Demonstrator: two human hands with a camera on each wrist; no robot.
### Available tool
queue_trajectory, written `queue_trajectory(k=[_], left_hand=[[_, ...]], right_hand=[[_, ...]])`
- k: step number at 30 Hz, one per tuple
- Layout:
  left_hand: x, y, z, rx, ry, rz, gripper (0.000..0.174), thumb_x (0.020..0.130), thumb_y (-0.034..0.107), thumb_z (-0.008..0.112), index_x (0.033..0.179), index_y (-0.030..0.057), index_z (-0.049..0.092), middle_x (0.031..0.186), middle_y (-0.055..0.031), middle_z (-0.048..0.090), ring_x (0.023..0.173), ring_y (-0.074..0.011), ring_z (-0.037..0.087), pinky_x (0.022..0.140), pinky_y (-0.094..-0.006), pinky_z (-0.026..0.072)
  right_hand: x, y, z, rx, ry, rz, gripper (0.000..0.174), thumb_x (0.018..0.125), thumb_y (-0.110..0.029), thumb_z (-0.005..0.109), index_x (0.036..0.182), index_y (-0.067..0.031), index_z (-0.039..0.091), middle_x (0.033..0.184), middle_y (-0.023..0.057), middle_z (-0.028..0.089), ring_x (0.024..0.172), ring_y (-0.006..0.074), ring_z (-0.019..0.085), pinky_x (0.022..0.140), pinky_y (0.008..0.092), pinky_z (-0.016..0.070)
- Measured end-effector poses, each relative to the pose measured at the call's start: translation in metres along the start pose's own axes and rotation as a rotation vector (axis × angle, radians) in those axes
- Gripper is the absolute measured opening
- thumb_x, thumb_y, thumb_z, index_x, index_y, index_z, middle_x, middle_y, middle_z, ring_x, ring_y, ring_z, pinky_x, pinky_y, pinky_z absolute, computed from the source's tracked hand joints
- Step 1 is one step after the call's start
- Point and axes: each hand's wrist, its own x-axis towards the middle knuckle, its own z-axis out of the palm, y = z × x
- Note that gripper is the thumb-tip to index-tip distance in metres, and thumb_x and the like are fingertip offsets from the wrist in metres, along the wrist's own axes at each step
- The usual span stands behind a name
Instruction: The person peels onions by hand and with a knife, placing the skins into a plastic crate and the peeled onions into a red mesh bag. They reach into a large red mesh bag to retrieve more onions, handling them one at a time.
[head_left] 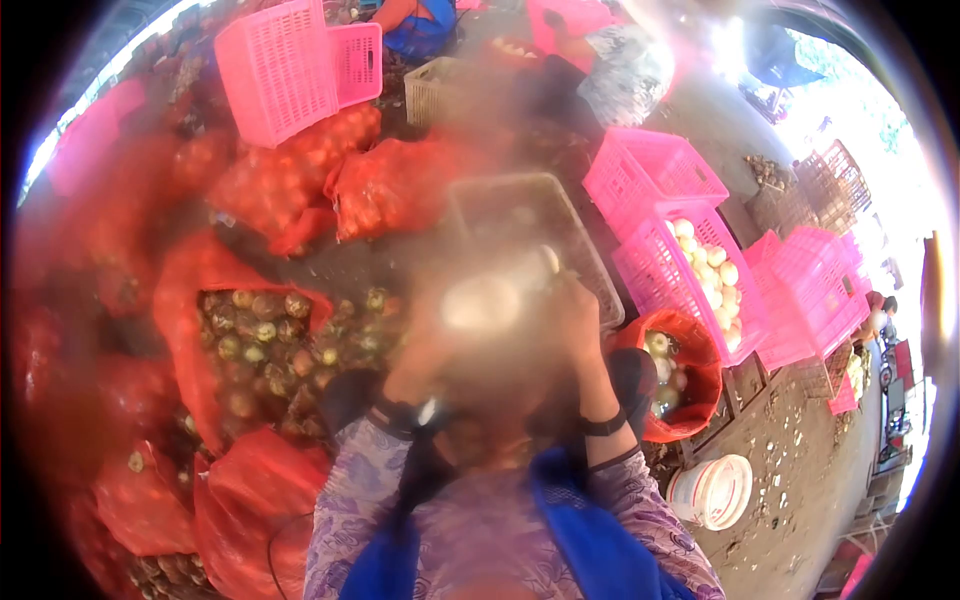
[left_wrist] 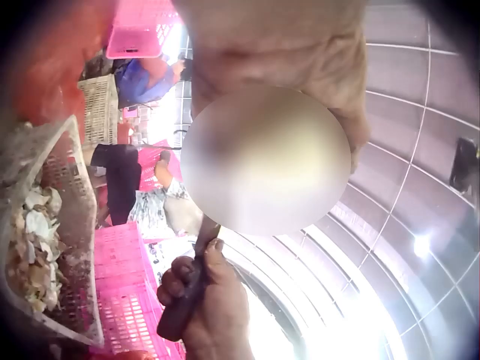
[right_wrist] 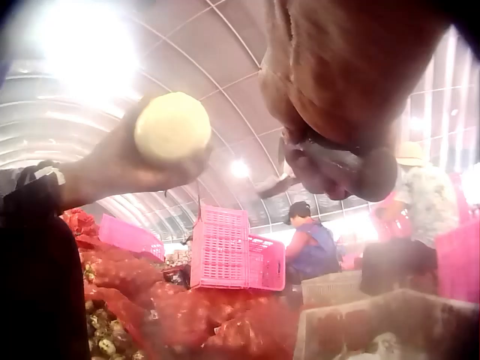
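My left hand (head_left: 420, 345) grips a pale, peeled round vegetable (right_wrist: 172, 126), which looks large and blurred in the left wrist view. Its flat, yellowish end shows in the right wrist view, with the fingers wrapped behind it. Opposite it, my right hand (left_wrist: 221, 304) holds a knife by its dark handle (left_wrist: 180, 309), thumb laid along the top. Part of the knife's blade (right_wrist: 276, 185) shows in the right wrist view, apart from the vegetable. Both hands are raised over a dirty pale crate (head_left: 600, 270), whose scraps (left_wrist: 37, 251) appear in the left wrist view.
Left of me, an open red mesh sack (head_left: 185, 330) spills unpeeled brownish-green round vegetables (head_left: 260, 340). Right of me stand a pink crate of peeled pale vegetables (head_left: 712, 275), a red-lined bucket (head_left: 705, 380) and a white bucket (head_left: 725, 492). Other people (right_wrist: 311, 244) sit further off.
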Motion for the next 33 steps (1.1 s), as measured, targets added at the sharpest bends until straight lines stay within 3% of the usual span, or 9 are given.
queue_trajectory(k=[9, 12, 17, 20, 21, 24, 28, 31, 33], left_hand=[[0.001, -0.012, 0.026, -0.704, 0.153, -0.214, 0.058, 0.096, 0.044, 0.065, 0.138, 0.0051, 0.057, 0.135, -0.0076, 0.064, 0.128, -0.0249, 0.058, 0.101, -0.0448, 0.053], [0.004, -0.012, 0.039, -0.629, -0.067, -0.33, 0.056, 0.098, 0.051, 0.061, 0.135, 0.0096, 0.06, 0.135, -0.0063, 0.064, 0.125, -0.0244, 0.06, 0.098, -0.0441, 0.0546], [0.022, -0.033, 0.152, -0.451, 0.005, -0.578, 0.06, 0.097, 0.047, 0.065, 0.142, 0.009, 0.054, 0.135, -0.0047, 0.062, 0.127, -0.0227, 0.057, 0.099, -0.0393, 0.0534], [0.003, -0.046, 0.213, 0.323, -0.61, 0.065, 0.058, 0.103, 0.023, 0.06, 0.155, 0.0076, 0.04, 0.146, -0.0086, 0.05, 0.137, -0.018, 0.046, 0.109, -0.0297, 0.0437], [-0.006, -0.01, 0.247, -0.221, -0.483, -0.538, 0.05, 0.101, 0.011, 0.058, 0.15, 0.0059, 0.047, 0.141, -0.0099, 0.054, 0.132, -0.0178, 0.051, 0.107, -0.0293, 0.0442], [0.028, -0.089, 0.226, -0.087, -0.735, -0.47, 0.038, 0.097, 0.011, 0.063, 0.134, 0.0033, 0.06, 0.129, -0.0084, 0.063, 0.12, -0.0177, 0.059, 0.099, -0.03, 0.0479], [0.046, -0.065, 0.223, -0.062, -0.385, -0.4, 0.02, 0.093, 0.011, 0.067, 0.109, 0.0009, 0.068, 0.1, -0.0072, 0.07, 0.086, -0.0185, 0.067, 0.075, -0.0296, 0.0517], [0.064, -0.011, 0.19, 0.228, -0.266, -0.256, 0.04, 0.09, 0.012, 0.067, 0.128, 0.0034, 0.06, 0.103, -0.0071, 0.069, 0.086, -0.0189, 0.066, 0.082, -0.0316, 0.0552], [0.071, 0.019, 0.177, 0.008, -0.3, -0.194, 0.028, 0.091, 0.009, 0.068, 0.117, -0.0004, 0.066, 0.1, -0.008, 0.07, 0.084, -0.0168, 0.067, 0.071, -0.0265, 0.0528]], right_hand=[[-0.046, 0.081, 0.12, 0.28, 0.002, 0.365, 0.029, 0.091, -0.012, 0.06, 0.118, -0.0023, 0.064, 0.093, 0.0186, 0.068, 0.084, 0.0357, 0.067, 0.073, 0.0433, 0.0545], [-0.077, 0.09, 0.155, 0.344, 0.018, 0.425, 0.03, 0.092, -0.012, 0.059, 0.119, -0.0026, 0.064, 0.095, 0.0191, 0.067, 0.086, 0.0359, 0.067, 0.074, 0.0439, 0.0543], [-0.075, 0.086, 0.209, 0.406, 0.091, 0.472, 0.031, 0.092, -0.013, 0.058, 0.121, -0.0032, 0.063, 0.099, 0.02, 0.067, 0.09, 0.0364, 0.067, 0.076, 0.045, 0.054], [-0.062, 0.076, 0.259, 0.447, 0.167, 0.439, 0.032, 0.093, -0.013, 0.058, 0.122, -0.0035, 0.063, 0.102, 0.0205, 0.066, 0.092, 0.0366, 0.066, 0.078, 0.0456, 0.0538], [-0.06, 0.079, 0.279, 0.44, 0.223, 0.412, 0.032, 0.093, -0.013, 0.057, 0.123, -0.0037, 0.062, 0.102, 0.0206, 0.066, 0.093, 0.0367, 0.066, 0.078, 0.0458, 0.0537], [-0.048, 0.067, 0.236, 0.511, 0.143, 0.411, 0.031, 0.095, -0.025, 0.056, 0.115, -0.0034, 0.067, 0.101, 0.0207, 0.07, 0.091, 0.036, 0.069, 0.077, 0.0459, 0.0536], [-0.044, 0.056, 0.206, 0.615, 0.064, 0.494, 0.04, 0.098, -0.032, 0.056, 0.121, -0.0015, 0.069, 0.092, 0.0177, 0.074, 0.078, 0.0326, 0.071, 0.074, 0.0456, 0.0532], [-0.039, 0.044, 0.17, 1.447, 0.781, 0.498, 0.038, 0.097, -0.023, 0.059, 0.128, -0.0015, 0.065, 0.081, 0.0085, 0.072, 0.062, 0.0249, 0.067, 0.062, 0.0414, 0.0527], [-0.03, 0.05, 0.123, 1.832, 0.535, 1.037, 0.027, 0.094, -0.012, 0.058, 0.118, -0.0032, 0.063, 0.069, 0.0036, 0.062, 0.053, 0.0131, 0.057, 0.049, 0.0273, 0.0469]])
